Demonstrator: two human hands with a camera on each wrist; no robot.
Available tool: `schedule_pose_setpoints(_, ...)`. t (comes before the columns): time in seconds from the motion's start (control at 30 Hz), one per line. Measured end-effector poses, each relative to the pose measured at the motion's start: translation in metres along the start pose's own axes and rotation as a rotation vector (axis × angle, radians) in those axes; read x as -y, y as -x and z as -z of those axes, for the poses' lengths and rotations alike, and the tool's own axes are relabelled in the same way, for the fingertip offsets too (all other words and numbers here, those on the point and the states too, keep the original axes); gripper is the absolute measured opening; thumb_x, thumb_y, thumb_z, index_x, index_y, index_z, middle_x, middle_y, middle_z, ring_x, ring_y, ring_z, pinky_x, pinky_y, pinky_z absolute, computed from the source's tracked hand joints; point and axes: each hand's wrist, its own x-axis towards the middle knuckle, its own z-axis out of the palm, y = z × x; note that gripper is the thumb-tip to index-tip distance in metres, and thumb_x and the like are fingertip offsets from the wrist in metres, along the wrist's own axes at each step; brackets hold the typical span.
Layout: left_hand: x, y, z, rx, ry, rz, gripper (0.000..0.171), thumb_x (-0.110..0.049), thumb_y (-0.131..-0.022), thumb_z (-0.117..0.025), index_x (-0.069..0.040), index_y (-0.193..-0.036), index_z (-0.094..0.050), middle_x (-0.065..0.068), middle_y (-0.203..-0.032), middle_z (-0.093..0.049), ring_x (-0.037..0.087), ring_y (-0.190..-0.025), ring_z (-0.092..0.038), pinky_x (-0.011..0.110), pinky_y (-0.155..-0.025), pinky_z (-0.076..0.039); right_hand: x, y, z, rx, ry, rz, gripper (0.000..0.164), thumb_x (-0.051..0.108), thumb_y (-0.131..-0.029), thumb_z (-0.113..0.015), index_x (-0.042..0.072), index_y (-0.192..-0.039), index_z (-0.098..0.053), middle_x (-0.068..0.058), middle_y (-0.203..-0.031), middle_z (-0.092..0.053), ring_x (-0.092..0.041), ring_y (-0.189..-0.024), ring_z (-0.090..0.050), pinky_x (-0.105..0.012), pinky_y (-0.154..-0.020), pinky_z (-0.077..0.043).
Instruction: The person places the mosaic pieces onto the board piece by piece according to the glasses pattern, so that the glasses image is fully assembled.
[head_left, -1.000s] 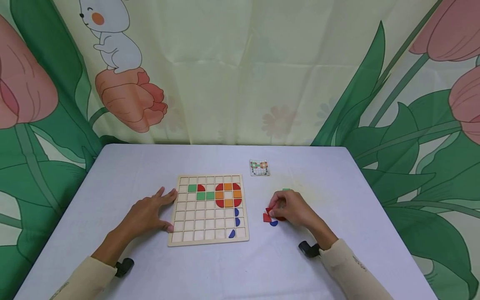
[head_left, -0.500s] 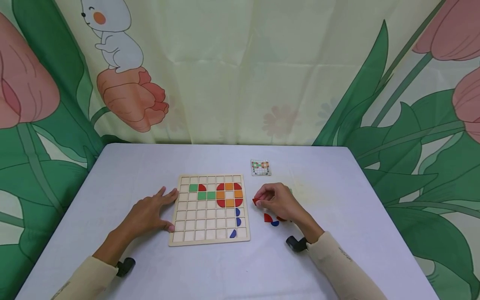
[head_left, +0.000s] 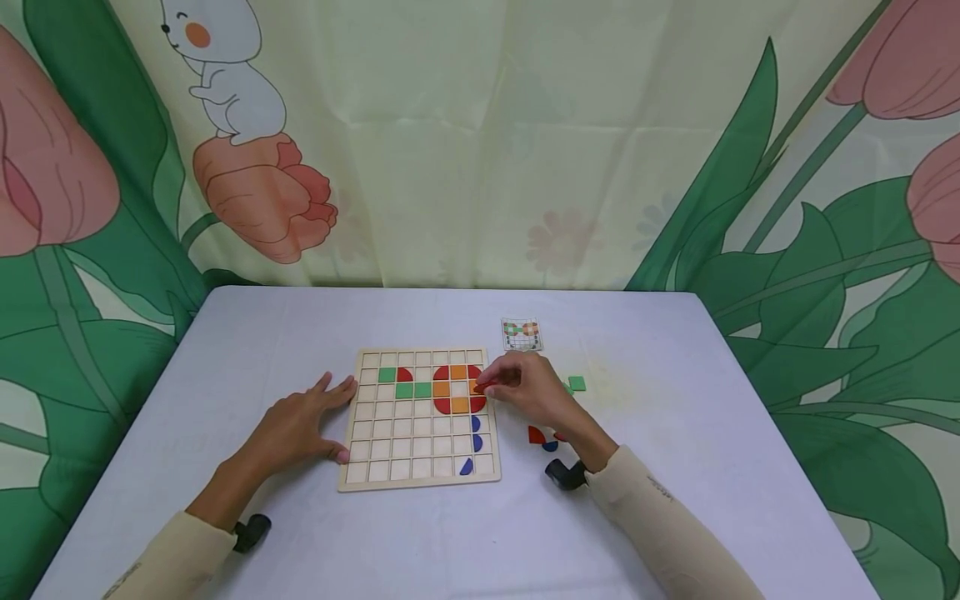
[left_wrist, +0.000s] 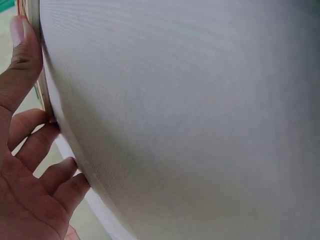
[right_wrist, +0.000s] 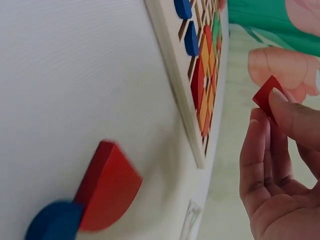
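Note:
My right hand (head_left: 528, 390) pinches a small red wooden piece (right_wrist: 266, 96) between thumb and fingers, over the right edge of the wooden grid board (head_left: 390, 450). The piece looks like a quarter circle. On the board, red quarter circles and orange squares (head_left: 460, 405) form a ring at the upper right. Green squares (head_left: 405, 391) and one red quarter circle (head_left: 405, 375) lie to its left, and several blue pieces (head_left: 476, 424) run down the right side. My left hand (head_left: 296, 427) is spread against the board's left edge, thumb and fingertips touching it.
Right of the board lie a loose red quarter circle (right_wrist: 111, 187) and a blue rounded piece (right_wrist: 56, 221), with a green square (head_left: 576, 383) farther back. A small pattern card (head_left: 521, 335) lies behind my right hand on the white-covered table (head_left: 375, 550).
My right hand has picked the red piece up from the loose pieces and carried it left to the board's right edge. The left hand stays in place.

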Motion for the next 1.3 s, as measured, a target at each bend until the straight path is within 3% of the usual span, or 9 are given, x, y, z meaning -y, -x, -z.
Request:
schedule_pose_setpoints(0.23,0.000,0.001,0.001,0.007,0.002,0.008,0.123,-0.050,-0.057,-0.100,-0.015,-0.161,-0.045,0.034,-0.164,-0.037,0.064,-0.135,-0.053,0.072,-0.101,-0.050,0.015,-0.016,-0.013,0.018,-0.055,0.021,0.015,0.004,-0.090,-0.083,0.014,-0.102,-0.083,0.001,-0.103,-0.079,-0.016,-0.090,-0.072,-0.028,-0.083,-0.061)
schedule_pose_setpoints(0.5,-0.002,0.001,0.002,0.005,-0.001,0.008,0.123,-0.049,-0.056,-0.101,-0.014,-0.161,-0.046,0.034,-0.164,-0.038,0.064,-0.136,-0.053,0.072,-0.101,-0.050,0.031,-0.032,-0.025,0.053,-0.039,0.030,0.013,0.004,-0.092,-0.082,0.013,-0.101,-0.084,0.002,-0.102,-0.082,-0.013,-0.088,-0.072,-0.028,-0.083,-0.060)
schedule_pose_setpoints(0.8,-0.002,0.001,0.002,0.006,-0.006,0.012,0.123,-0.048,-0.056,-0.101,-0.015,-0.161,-0.046,0.033,-0.163,-0.039,0.063,-0.136,-0.053,0.072,-0.102,-0.050,0.045,-0.050,-0.042,0.102,-0.033,0.111,0.012,0.003,-0.091,-0.083,0.014,-0.098,-0.084,0.001,-0.098,-0.082,-0.009,-0.085,-0.073,-0.024,-0.080,-0.060)
schedule_pose_setpoints(1.07,-0.003,0.000,0.000,0.020,-0.005,0.015,0.123,-0.050,-0.057,-0.101,-0.016,-0.161,-0.046,0.034,-0.164,-0.038,0.065,-0.135,-0.053,0.072,-0.102,-0.050,0.057,-0.063,-0.054,0.106,-0.013,0.125,0.011,0.003,-0.093,-0.081,0.006,-0.103,-0.084,-0.001,-0.101,-0.080,-0.009,-0.086,-0.072,-0.023,-0.082,-0.059)
schedule_pose_setpoints(1.3,-0.002,0.000,0.001,0.027,-0.005,0.014,0.123,-0.051,-0.058,-0.100,-0.015,-0.162,-0.045,0.035,-0.164,-0.037,0.065,-0.133,-0.054,0.072,-0.101,-0.050,0.066,-0.076,-0.066,0.119,0.010,0.123,0.010,0.003,-0.093,-0.081,0.011,-0.099,-0.084,0.001,-0.100,-0.077,-0.009,-0.088,-0.071,-0.022,-0.083,-0.059)
